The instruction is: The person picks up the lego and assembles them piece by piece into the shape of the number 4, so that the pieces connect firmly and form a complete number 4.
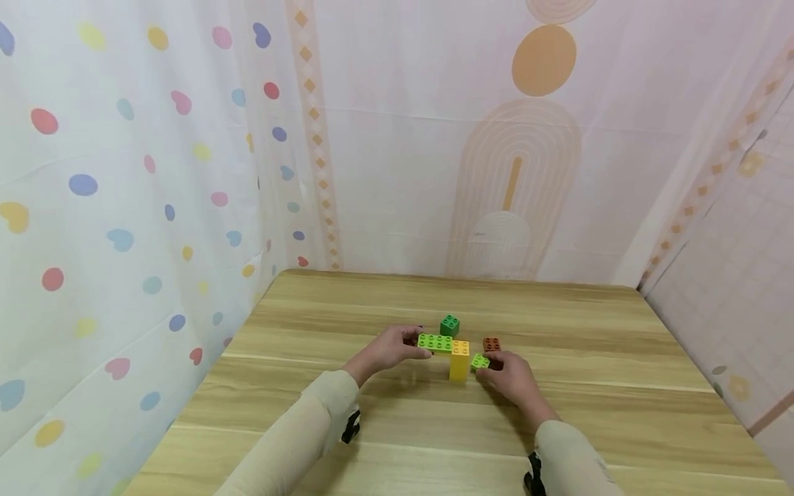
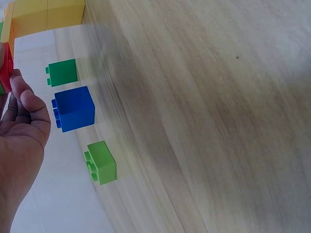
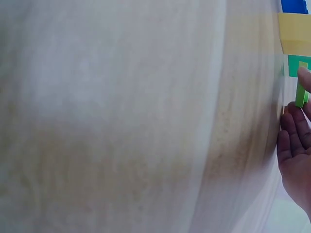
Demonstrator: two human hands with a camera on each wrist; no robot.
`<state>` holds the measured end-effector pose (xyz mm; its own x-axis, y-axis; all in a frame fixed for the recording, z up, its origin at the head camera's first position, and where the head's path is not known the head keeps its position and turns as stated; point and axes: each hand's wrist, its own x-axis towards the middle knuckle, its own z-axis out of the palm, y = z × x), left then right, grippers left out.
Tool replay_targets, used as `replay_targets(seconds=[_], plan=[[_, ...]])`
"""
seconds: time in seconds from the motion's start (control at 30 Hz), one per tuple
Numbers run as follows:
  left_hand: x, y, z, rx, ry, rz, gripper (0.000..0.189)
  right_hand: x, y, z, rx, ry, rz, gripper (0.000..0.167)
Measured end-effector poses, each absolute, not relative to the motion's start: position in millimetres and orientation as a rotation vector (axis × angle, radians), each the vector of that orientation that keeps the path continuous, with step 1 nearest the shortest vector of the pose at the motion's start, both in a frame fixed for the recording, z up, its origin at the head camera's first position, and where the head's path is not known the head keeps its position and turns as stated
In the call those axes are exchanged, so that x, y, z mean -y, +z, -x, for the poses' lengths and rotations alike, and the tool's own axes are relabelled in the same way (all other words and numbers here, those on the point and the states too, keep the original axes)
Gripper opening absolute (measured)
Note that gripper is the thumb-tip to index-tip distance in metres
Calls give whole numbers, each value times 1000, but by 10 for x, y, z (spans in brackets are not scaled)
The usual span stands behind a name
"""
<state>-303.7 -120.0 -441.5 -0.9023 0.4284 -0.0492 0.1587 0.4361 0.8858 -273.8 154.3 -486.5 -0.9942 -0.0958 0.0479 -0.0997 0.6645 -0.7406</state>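
Left of centre in the head view, my left hand [image 1: 395, 348] grips the end of a long light green building brick [image 1: 436, 342]. This brick reaches to the top of a yellow brick column [image 1: 459, 365] standing on the table. In the left wrist view, a red brick [image 2: 7, 68] shows at the left fingertips, beside an orange piece. Right of the column, my right hand [image 1: 513, 375] pinches a small light green brick [image 1: 480, 362] between thumb and fingers; in the right wrist view this brick [image 3: 301, 90] is seen edge-on.
Behind the column stands a dark green brick [image 1: 449, 325]. A brown-red brick [image 1: 492, 344] sits just beyond the right hand. The left wrist view also shows a blue brick [image 2: 75, 109] and a light green brick [image 2: 102, 163] on the wooden table [image 1: 384, 296]. Patterned curtains [image 1: 397, 172] hang behind.
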Motion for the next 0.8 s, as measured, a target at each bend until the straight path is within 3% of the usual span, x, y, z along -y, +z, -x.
replay_targets(seconds=[0.8], plan=[[1201, -4398, 3049, -2376, 1491, -522, 26, -1664, -4470, 2800, 2752, 1488, -285, 41]])
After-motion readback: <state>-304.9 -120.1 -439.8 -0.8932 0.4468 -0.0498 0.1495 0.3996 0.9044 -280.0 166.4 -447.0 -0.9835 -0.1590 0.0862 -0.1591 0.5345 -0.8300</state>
